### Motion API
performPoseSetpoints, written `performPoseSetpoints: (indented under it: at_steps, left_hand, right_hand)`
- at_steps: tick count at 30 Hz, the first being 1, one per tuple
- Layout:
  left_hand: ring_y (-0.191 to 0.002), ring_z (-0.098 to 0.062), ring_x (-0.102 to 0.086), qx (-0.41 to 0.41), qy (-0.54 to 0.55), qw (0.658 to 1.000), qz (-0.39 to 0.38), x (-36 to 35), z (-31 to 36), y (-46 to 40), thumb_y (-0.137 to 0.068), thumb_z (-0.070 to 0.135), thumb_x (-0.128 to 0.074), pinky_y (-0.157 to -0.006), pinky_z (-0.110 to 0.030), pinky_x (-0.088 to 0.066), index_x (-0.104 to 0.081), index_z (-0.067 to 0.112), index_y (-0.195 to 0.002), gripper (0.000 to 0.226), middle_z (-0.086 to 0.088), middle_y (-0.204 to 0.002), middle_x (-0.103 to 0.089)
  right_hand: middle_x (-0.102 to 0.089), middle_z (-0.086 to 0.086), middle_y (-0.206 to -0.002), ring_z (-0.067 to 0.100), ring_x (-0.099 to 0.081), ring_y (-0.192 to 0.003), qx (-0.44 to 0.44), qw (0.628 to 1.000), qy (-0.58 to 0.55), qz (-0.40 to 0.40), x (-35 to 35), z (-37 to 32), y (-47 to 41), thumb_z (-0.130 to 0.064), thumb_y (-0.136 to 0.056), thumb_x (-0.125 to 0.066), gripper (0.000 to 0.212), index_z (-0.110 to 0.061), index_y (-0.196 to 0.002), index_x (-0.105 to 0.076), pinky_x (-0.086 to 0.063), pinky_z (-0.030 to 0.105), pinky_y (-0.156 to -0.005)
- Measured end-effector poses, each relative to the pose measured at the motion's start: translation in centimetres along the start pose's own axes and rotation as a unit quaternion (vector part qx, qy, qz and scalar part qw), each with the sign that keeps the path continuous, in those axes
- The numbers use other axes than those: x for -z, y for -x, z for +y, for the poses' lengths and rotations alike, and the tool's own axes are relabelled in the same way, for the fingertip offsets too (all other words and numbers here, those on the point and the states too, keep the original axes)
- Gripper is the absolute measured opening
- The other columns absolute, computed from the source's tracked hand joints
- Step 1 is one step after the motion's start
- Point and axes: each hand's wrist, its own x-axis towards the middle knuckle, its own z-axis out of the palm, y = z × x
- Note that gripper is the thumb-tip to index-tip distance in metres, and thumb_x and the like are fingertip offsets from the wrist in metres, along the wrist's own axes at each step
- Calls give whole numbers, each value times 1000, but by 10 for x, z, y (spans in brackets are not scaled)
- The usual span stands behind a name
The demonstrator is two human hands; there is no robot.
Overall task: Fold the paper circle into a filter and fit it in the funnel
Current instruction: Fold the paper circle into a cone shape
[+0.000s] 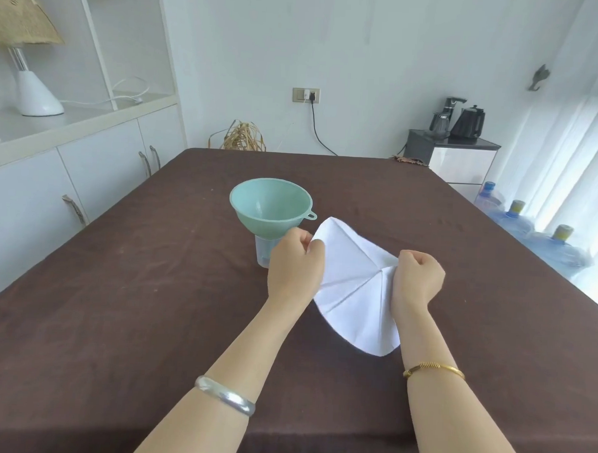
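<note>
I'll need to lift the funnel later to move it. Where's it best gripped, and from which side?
Probably grip the funnel by its wide rim, coming from above on its left. It stands upright in a clear cup, the small loop tab points right, and both hands and the paper crowd the near right side.

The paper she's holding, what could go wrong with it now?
Both hands, left hand and right hand, pinch opposite edges of the creased paper, so pulling too hard might tear it along a fold. The left hand is also very near the funnel, which sits on a small clear cup; a bump might tip both over.
</note>
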Motion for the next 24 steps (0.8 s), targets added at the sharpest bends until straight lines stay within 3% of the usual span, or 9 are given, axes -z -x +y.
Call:
performPoseSetpoints:
  at_steps: [4, 7, 12, 15, 18, 21, 24]
  left_hand:
    - [-47, -8, -35, -49, 17, 999, -9, 0, 15, 6, -81, 14, -48, -49, -24, -27, -43, 20, -62, 20, 11, -48, -39]
    - [-50, -13, -18, -104, 3, 995, 4, 3, 23, 7, -83, 12, -46, -50, -28, -16, -20, 16, -57, 37, 6, -51, -19]
    - [-50, -16, -19, -155, -46, 984, 73, 19, 28, -1, -92, 16, -44, -48, -31, -17, -20, 16, -57, 43, 3, -52, -20]
    - [-48, -13, -30, -169, -72, 973, 138, 31, 26, -9, -95, 17, -43, -45, -26, -20, -30, 19, -56, 41, 5, -52, -32]
    - [-63, -22, -45, -181, -84, 959, 203, 43, 20, -16, -95, 15, -42, -54, -25, -23, -54, 3, -78, 24, 1, -65, -49]
    - [-57, -17, -42, -197, -87, 947, 238, 53, 14, -19, -94, 11, -43, -54, -22, -21, -56, 2, -85, 18, 7, -61, -44]
    - [-51, -8, -40, -207, -84, 942, 249, 58, 11, -20, -93, 10, -44, -51, -25, -21, -47, 10, -76, 18, 11, -55, -39]
  right_hand:
    - [-53, -10, -65, 3, -49, -60, -7, 997, -65, 40, 3, -3, -1, -3, -79, -46, 18, -12, -78, -62, -37, 18, -58]
    - [-55, -9, -69, 2, -50, -63, 8, 993, -103, 52, 2, -10, 1, -3, -80, -46, 21, -12, -85, -64, -37, 9, -54]
    - [-50, -11, -74, 3, -48, -64, 42, 990, -136, 20, -4, -28, 9, -7, -83, -50, 23, -12, -102, -63, -42, 14, -62]
    - [-53, -10, -78, 3, -55, -72, 33, 982, -169, -79, -4, -42, 9, -25, -83, -64, 33, -9, -112, -60, -44, 11, -66]
    - [-68, 1, -91, 22, -65, -91, -88, 944, -212, -235, -1, -50, 1, -29, -76, -73, 43, -3, -110, -65, -52, 29, -77]
    - [-72, 12, -109, 28, -70, -98, -191, 893, -186, -362, 0, -50, 3, -39, -76, -72, 49, -3, -109, -67, -57, 39, -81]
    - [-76, 6, -97, 23, -73, -89, -203, 872, -158, -418, -7, -48, 11, -41, -79, -69, 36, -10, -95, -75, -58, 34, -70]
